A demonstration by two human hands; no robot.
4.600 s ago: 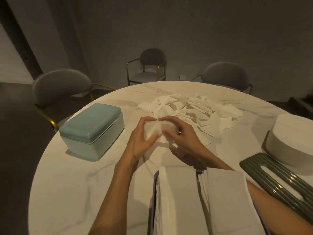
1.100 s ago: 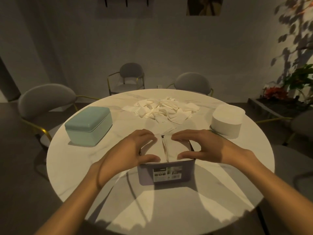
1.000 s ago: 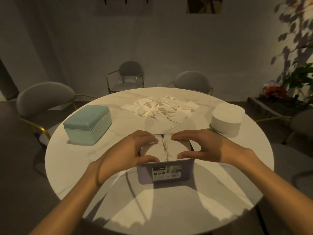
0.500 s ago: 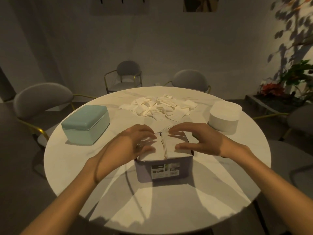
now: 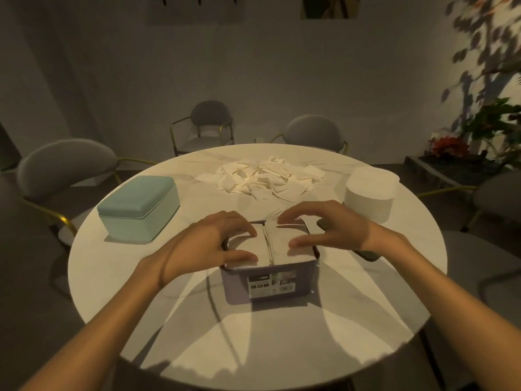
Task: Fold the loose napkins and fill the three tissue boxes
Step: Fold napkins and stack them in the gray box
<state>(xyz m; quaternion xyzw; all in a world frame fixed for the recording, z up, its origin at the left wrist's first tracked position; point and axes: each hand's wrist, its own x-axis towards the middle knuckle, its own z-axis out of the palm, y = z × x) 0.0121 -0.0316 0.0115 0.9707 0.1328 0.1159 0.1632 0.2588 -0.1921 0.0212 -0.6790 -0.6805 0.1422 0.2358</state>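
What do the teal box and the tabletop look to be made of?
The teal box looks like matte plastic, though painted metal is possible: smooth even colour, rounded corners, a lid seam. The round table looks like polished marble or a marble-look slab: pale with thin grey veins.

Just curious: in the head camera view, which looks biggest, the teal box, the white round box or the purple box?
1. teal box
2. purple box, though nearness and the covering hands make it unsure
3. white round box

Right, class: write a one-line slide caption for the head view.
Left hand and right hand press two stacks of folded napkins into the grey box on a round table.
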